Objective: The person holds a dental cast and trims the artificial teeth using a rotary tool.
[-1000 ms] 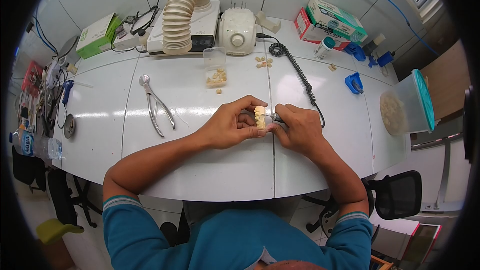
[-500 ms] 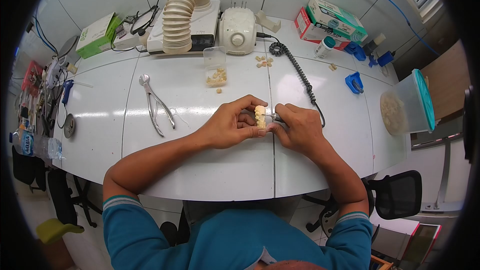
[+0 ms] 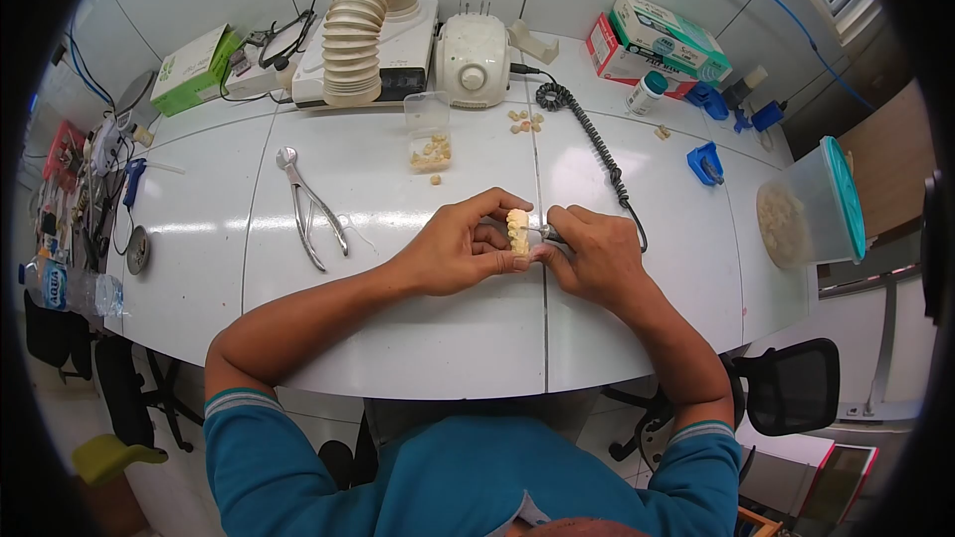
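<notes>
My left hand pinches a yellowish dental model with a row of teeth between thumb and fingers, just above the table. My right hand is closed around a dental handpiece, whose thin metal tip points left at the model's side. Whether the tip touches it is too small to tell. The tips of my two thumbs lie close together below the model. A black coiled cord runs from the white control unit toward my right hand.
Metal pliers lie left of my hands. Ahead stand an open clear box of tooth-like pieces and a white ribbed hose. Loose pieces lie nearby. A teal-lidded tub is at right, a water bottle at left.
</notes>
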A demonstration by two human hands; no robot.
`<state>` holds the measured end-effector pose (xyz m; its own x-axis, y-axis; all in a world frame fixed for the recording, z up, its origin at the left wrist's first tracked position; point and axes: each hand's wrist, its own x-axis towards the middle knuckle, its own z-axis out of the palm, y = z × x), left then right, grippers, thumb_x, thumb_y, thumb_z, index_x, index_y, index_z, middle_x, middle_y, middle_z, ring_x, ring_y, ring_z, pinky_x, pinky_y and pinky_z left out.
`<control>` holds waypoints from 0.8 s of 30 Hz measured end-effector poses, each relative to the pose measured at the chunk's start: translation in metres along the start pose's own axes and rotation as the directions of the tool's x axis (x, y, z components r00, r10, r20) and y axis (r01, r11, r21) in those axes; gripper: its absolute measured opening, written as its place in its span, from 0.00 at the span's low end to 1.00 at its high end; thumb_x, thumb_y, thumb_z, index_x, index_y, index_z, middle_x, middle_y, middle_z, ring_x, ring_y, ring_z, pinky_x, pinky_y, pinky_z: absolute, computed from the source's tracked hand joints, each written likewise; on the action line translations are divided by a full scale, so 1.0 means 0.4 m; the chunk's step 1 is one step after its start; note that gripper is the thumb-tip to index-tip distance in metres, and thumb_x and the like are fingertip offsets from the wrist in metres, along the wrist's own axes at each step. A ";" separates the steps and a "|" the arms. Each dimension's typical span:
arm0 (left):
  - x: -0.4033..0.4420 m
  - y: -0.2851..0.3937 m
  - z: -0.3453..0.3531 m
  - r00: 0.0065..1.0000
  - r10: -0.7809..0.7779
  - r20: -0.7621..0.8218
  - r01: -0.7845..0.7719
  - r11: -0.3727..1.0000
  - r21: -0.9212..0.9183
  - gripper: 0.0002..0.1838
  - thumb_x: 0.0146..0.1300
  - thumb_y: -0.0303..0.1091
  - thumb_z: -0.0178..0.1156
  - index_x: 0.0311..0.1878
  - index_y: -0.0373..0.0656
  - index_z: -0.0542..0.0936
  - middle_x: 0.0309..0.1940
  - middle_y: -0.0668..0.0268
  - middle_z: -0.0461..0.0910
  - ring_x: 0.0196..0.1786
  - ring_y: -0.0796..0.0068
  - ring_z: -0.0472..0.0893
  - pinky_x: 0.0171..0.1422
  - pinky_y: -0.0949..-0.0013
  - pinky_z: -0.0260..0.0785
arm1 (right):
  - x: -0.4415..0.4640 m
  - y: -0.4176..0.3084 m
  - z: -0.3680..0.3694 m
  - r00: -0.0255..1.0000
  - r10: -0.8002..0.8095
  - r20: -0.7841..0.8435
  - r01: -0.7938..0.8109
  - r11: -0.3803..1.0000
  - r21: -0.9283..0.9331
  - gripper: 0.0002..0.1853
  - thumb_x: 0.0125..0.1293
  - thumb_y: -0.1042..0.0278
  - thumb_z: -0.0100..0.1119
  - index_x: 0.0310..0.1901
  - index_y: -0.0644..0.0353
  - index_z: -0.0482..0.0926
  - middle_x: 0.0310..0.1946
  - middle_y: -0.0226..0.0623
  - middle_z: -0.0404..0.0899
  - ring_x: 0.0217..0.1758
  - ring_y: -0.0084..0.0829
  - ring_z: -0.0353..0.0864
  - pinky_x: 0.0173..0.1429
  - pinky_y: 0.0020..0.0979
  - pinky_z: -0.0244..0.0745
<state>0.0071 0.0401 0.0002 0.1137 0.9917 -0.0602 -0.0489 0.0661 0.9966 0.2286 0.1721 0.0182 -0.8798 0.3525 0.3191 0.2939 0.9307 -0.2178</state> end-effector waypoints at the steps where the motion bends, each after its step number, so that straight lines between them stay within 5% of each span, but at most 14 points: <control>1: 0.000 0.000 0.000 1.000 -0.003 0.001 0.003 1.000 0.000 0.34 0.75 0.24 0.75 0.79 0.38 0.71 0.59 0.60 0.84 0.56 0.80 0.88 0.56 0.78 0.84 | 0.000 0.000 0.000 1.000 -0.001 -0.001 0.001 1.000 0.000 0.20 0.69 0.47 0.77 0.41 0.56 0.82 0.27 0.35 0.80 0.25 0.42 0.83 0.28 0.43 0.72; 24: 0.002 -0.005 -0.001 1.000 0.010 -0.002 -0.010 1.000 -0.012 0.34 0.74 0.27 0.76 0.78 0.38 0.72 0.59 0.61 0.82 0.57 0.80 0.87 0.58 0.78 0.84 | -0.002 -0.003 -0.001 1.000 -0.003 -0.006 0.003 1.000 -0.007 0.20 0.69 0.47 0.77 0.42 0.56 0.82 0.28 0.35 0.81 0.26 0.41 0.84 0.29 0.43 0.73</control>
<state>0.0070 0.0407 -0.0019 0.1114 0.9925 -0.0499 -0.0619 0.0571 0.9964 0.2289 0.1706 0.0186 -0.8783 0.3500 0.3257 0.2937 0.9325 -0.2100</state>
